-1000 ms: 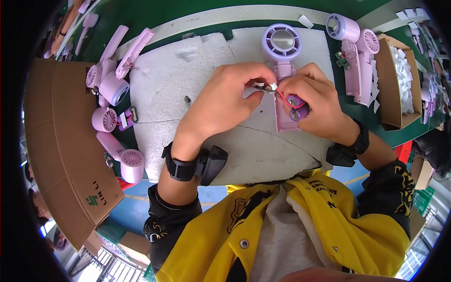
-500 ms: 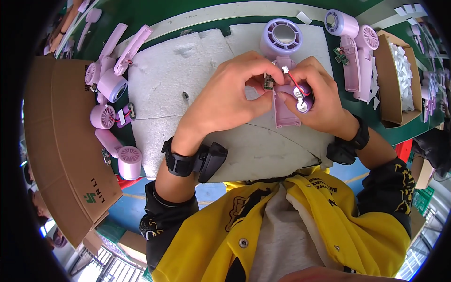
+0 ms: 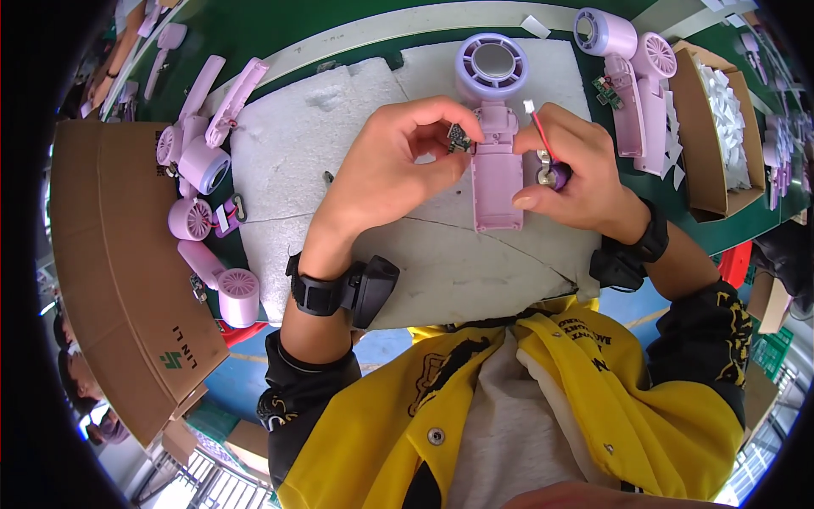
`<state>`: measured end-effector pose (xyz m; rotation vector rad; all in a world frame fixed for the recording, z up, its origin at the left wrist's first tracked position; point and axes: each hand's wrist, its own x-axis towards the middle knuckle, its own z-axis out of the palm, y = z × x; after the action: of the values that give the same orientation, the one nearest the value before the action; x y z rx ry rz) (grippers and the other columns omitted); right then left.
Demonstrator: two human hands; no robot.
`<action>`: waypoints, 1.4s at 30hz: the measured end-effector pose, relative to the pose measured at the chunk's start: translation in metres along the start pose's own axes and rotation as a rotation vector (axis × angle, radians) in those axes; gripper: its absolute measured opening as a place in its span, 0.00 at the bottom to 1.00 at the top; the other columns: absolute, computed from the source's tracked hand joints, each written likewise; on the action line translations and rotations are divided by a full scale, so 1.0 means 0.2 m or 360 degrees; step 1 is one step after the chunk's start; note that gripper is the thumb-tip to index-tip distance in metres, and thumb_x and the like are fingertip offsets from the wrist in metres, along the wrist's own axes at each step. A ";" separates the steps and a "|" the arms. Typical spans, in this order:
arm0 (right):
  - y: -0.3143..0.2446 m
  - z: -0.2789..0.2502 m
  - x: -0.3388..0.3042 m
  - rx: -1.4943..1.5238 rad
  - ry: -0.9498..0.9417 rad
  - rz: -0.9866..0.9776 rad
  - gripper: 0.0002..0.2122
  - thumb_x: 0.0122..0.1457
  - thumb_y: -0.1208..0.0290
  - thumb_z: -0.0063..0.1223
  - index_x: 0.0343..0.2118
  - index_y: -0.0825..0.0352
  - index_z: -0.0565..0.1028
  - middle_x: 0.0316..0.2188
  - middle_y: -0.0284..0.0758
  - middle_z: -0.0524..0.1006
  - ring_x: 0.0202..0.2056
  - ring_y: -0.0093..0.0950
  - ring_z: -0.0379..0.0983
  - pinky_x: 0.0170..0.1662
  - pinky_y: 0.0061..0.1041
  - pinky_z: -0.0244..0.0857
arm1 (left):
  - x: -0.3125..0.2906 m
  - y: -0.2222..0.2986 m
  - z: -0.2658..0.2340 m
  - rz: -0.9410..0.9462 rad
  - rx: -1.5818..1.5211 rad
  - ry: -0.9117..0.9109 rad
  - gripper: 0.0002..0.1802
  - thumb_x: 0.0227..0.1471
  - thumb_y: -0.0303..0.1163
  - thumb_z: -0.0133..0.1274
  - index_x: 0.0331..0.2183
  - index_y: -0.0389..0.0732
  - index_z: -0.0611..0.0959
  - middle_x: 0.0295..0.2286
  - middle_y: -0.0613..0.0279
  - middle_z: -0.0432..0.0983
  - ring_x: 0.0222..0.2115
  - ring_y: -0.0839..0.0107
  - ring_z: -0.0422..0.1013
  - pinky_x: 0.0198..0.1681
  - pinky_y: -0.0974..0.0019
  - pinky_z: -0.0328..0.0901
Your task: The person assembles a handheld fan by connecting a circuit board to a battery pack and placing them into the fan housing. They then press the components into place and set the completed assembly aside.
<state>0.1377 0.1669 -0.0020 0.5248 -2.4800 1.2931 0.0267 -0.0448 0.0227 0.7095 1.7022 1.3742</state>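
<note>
While the left hand pinches the board and the right hand curls loosely round the battery, the fan lies with its head by the far edge of the foam; the red wire could tear if snagged.

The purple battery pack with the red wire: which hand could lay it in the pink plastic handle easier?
Probably the right hand: it holds the purple battery pack beside the pink handle; the left hand holds a small dark circuit board.
</note>
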 end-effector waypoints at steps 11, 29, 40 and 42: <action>-0.01 0.06 0.03 -0.0454 -0.0081 -0.0200 0.10 0.54 0.65 0.59 0.25 0.67 0.75 0.27 0.34 0.66 0.20 0.27 0.65 0.21 0.23 0.58 | 0.01 -0.02 0.01 0.0183 -0.0006 -0.0001 0.08 0.54 0.26 0.57 0.36 0.34 0.80 0.33 0.66 0.74 0.31 0.80 0.68 0.34 0.75 0.64; -0.02 0.05 0.02 0.0154 0.0046 0.0343 0.06 0.52 0.74 0.62 0.33 0.68 0.81 0.29 0.32 0.65 0.28 0.23 0.62 0.28 0.21 0.55 | 0.01 0.00 -0.03 0.0003 -0.0115 -0.0054 0.12 0.49 0.17 0.59 0.39 0.34 0.82 0.33 0.64 0.78 0.32 0.80 0.72 0.35 0.76 0.68; -0.01 0.05 0.02 0.0135 -0.0030 0.0311 0.04 0.52 0.75 0.62 0.30 0.68 0.80 0.29 0.32 0.64 0.28 0.22 0.62 0.28 0.21 0.54 | 0.02 0.00 -0.03 -0.0017 -0.0265 -0.0015 0.18 0.46 0.12 0.57 0.42 0.33 0.81 0.31 0.65 0.77 0.32 0.80 0.73 0.37 0.75 0.70; -0.01 0.05 0.02 0.0126 -0.0010 0.0303 0.04 0.52 0.75 0.62 0.30 0.69 0.80 0.28 0.32 0.64 0.27 0.22 0.62 0.27 0.21 0.54 | 0.02 0.01 -0.02 -0.0003 -0.0255 0.0020 0.18 0.46 0.13 0.58 0.42 0.33 0.81 0.31 0.64 0.78 0.32 0.80 0.73 0.38 0.75 0.70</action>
<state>0.1340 0.1567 -0.0036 0.3165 -2.5433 1.4674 0.0204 -0.0437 0.0247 0.6100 1.5807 1.4976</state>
